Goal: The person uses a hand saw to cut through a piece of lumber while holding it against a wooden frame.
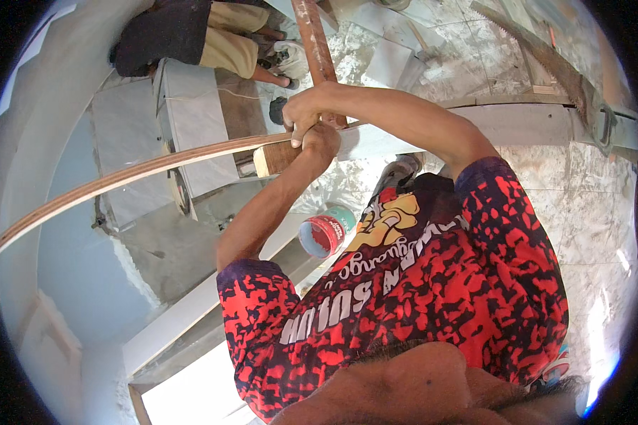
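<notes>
Where the two forearms meet, the right hand [305,112] curls its fingers over the inner end of the long plywood strip [149,164], touching the left hand [324,140], whose fingers bend beside a wooden block [280,157]; what either grips is hidden, so I cannot tell. A handsaw [580,88] lies across the pale board's [503,126] right end.

I can make out pale lettering [391,280], in capitals and script, across the red-and-black shirt [517,248] below the hands [322,139]. Nearer them, beside the shirt, small white print [327,230] shows on a red-and-teal bucket [344,216].
</notes>
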Motion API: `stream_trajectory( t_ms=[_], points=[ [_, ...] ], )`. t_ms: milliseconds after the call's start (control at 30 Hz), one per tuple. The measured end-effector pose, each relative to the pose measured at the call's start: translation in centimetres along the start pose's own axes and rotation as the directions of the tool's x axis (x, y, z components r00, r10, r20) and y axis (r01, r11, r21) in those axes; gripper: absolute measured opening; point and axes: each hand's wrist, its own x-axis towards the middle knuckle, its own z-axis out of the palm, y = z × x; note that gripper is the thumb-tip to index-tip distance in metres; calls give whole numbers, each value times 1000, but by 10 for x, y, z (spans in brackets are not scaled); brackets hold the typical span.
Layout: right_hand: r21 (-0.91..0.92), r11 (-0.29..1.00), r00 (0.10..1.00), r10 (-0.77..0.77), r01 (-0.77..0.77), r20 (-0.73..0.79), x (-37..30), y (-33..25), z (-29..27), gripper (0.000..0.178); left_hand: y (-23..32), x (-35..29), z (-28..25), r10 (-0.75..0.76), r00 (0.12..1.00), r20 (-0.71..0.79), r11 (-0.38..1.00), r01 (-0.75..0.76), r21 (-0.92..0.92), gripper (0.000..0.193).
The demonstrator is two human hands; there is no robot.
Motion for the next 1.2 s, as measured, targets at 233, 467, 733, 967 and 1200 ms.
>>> stream_trajectory(
  t_ms=[233, 467, 733, 967, 1200],
  points=[
    [113, 994, 982, 18, 4, -187, -31, -4, -9, 52, -13, 25, 47, -47, 732, -679, 994, -34, -105, 32],
    [329, 940, 764, 145, 93, -628, -152, -40, 9, 42, -28, 11, 47, -18, 933, -360, 940, -107, -324, 24],
    [544, 832, 826, 232, 105, -513, -298, -89, 84, 38, -29, 9, 44, -2, 950, -311, 966, -79, -248, 26],
    [739, 664, 764, 534, -114, -362, -331, -81, 180, 35, -34, 7, 42, 9, 963, -268, 960, -84, -269, 29],
    [786, 390, 194, 921, -479, -339, -383, 26, 358, 29, -30, -2, 43, -66, 961, -268, 933, -36, -359, 24]
  ],
)
